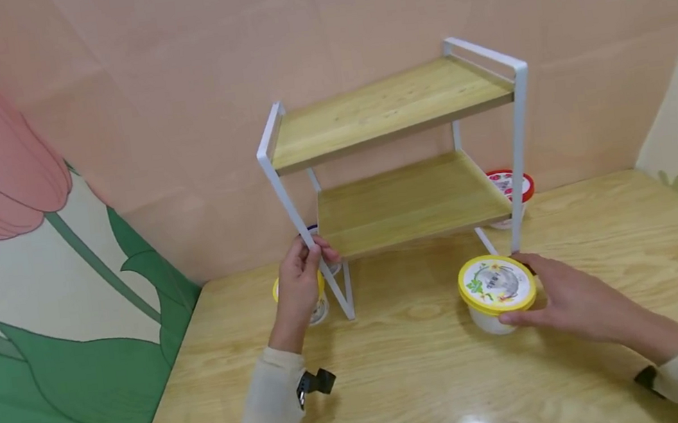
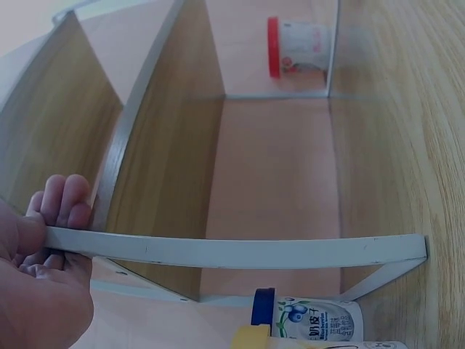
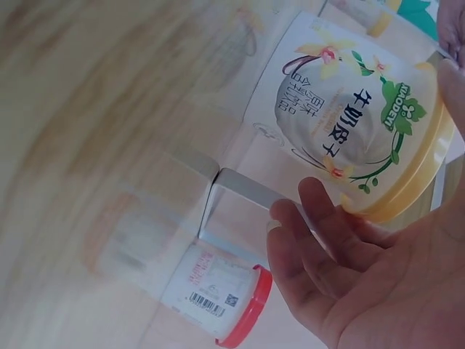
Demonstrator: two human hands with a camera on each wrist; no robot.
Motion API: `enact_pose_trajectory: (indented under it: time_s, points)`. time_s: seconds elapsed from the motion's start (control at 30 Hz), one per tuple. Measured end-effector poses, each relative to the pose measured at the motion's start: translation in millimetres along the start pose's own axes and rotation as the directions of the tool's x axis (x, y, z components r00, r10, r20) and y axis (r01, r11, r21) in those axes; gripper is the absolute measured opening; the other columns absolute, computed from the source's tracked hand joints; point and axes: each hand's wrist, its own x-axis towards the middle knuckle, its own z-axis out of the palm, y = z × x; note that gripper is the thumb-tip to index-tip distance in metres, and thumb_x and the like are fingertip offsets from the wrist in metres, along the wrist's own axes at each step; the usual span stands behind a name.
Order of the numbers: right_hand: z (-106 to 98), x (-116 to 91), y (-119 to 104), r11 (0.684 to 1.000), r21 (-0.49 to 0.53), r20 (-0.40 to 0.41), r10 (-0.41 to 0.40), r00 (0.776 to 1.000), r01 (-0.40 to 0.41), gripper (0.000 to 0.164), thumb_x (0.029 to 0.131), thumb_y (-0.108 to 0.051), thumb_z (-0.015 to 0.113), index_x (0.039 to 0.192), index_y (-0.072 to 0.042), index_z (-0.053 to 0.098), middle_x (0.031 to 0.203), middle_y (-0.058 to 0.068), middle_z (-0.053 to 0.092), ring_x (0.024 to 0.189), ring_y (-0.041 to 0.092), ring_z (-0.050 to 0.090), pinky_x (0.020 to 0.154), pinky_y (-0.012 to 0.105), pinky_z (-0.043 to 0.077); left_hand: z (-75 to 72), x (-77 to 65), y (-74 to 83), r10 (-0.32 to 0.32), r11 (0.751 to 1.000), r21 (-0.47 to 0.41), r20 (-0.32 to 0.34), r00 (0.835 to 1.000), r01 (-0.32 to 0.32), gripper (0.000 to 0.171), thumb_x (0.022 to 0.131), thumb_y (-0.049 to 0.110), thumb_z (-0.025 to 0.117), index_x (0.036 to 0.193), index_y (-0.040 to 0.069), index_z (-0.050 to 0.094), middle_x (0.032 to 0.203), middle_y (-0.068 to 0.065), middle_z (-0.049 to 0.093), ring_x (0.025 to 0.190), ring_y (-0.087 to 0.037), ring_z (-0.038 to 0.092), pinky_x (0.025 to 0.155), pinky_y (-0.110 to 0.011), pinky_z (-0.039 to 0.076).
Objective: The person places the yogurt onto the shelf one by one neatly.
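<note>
A two-tier shelf with wooden boards (image 1: 407, 204) and a white metal frame stands on the table. My left hand (image 1: 299, 286) grips its left front post (image 2: 240, 251), thumb on one side and fingers on the other. In front of the shelf's right end, my right hand (image 1: 581, 295) holds a white tub with a yellow lid (image 1: 498, 285) by its rim. This tub stands upright at table level, its printed side showing large in the right wrist view (image 3: 341, 109). Whether its base touches the table is hard to tell.
A red-lidded tub (image 1: 507, 185) stands behind the shelf's right end. By the left end are a blue-lidded tub (image 2: 320, 318) and another yellow-lidded tub (image 1: 319, 309), partly hidden by my left hand. A peach backdrop (image 1: 190, 117) rises behind the wooden table (image 1: 407, 371).
</note>
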Motion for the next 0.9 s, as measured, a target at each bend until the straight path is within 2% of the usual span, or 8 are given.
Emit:
enact_pose_trajectory:
  time_s: [0.17, 0.3, 0.4, 0.5, 0.77, 0.9]
  points:
    - [1, 2, -2, 1.000, -0.019, -0.002, 0.002, 1.000, -0.002, 0.108, 0.068, -0.066, 0.081, 0.139, 0.007, 0.044, 0.130, 0.029, 0.058, 0.119, 0.048, 0.056, 0.091, 0.065, 0.048, -1.1, 0.3, 1.8, 0.003, 1.000, -0.007, -0.010, 1.000, -0.003, 0.017, 0.105, 0.005, 0.043, 0.105, -0.004, 0.056, 0.087, -0.005, 0.068, 0.083, -0.011, 0.068, 0.090, -0.029, 0.057]
    - [-2, 2, 1, 1.000, -0.019, -0.008, -0.023, 1.000, 0.023, 0.104, 0.069, -0.066, 0.081, 0.139, 0.001, 0.045, 0.126, 0.021, 0.061, 0.115, 0.040, 0.058, 0.089, 0.061, 0.050, -1.0, 0.1, 1.8, 0.017, 1.000, -0.009, -0.009, 1.000, -0.017, 0.017, 0.105, 0.005, 0.043, 0.105, -0.006, 0.056, 0.088, -0.007, 0.068, 0.084, -0.011, 0.068, 0.089, -0.029, 0.057]
    - [-7, 0, 6, 0.998, -0.031, -0.008, -0.053, 0.999, 0.053, 0.099, 0.069, -0.064, 0.082, 0.140, -0.006, 0.045, 0.122, 0.012, 0.062, 0.111, 0.032, 0.060, 0.084, 0.055, 0.052, -0.4, -0.8, 1.2, 0.012, 1.000, -0.019, -0.001, 1.000, -0.012, 0.017, 0.105, 0.005, 0.043, 0.105, -0.006, 0.056, 0.087, -0.005, 0.067, 0.084, -0.010, 0.068, 0.091, -0.030, 0.057]
    - [-13, -2, 12, 0.995, -0.050, 0.012, -0.088, 0.996, 0.089, 0.097, 0.071, -0.063, 0.081, 0.144, -0.010, 0.044, 0.123, 0.008, 0.062, 0.111, 0.029, 0.061, 0.081, 0.051, 0.054, 1.3, -3.2, 0.6, 0.000, 1.000, -0.029, -0.005, 1.000, 0.000, 0.017, 0.105, 0.005, 0.043, 0.105, -0.005, 0.056, 0.087, -0.005, 0.067, 0.084, -0.011, 0.068, 0.092, -0.032, 0.057]
    - [-20, -1, 14, 0.979, -0.037, -0.021, -0.203, 0.979, 0.202, 0.098, 0.070, -0.051, 0.087, 0.150, -0.015, 0.041, 0.130, 0.000, 0.063, 0.109, 0.016, 0.061, 0.086, 0.036, 0.055, 1.9, -2.8, 2.1, 0.022, 1.000, -0.019, 0.006, 1.000, -0.022, 0.018, 0.106, 0.004, 0.041, 0.106, -0.006, 0.055, 0.090, -0.017, 0.066, 0.084, -0.011, 0.068, 0.089, -0.030, 0.058]
    - [-18, 1, 13, 0.978, -0.045, -0.012, -0.202, 0.979, 0.202, 0.098, 0.071, -0.053, 0.086, 0.150, -0.017, 0.041, 0.132, 0.002, 0.063, 0.109, 0.022, 0.063, 0.082, 0.042, 0.055, 0.7, -0.8, 2.5, 0.028, 0.999, -0.015, 0.008, 1.000, -0.028, 0.018, 0.106, 0.005, 0.041, 0.106, -0.006, 0.055, 0.091, -0.019, 0.066, 0.084, -0.011, 0.068, 0.089, -0.029, 0.058]
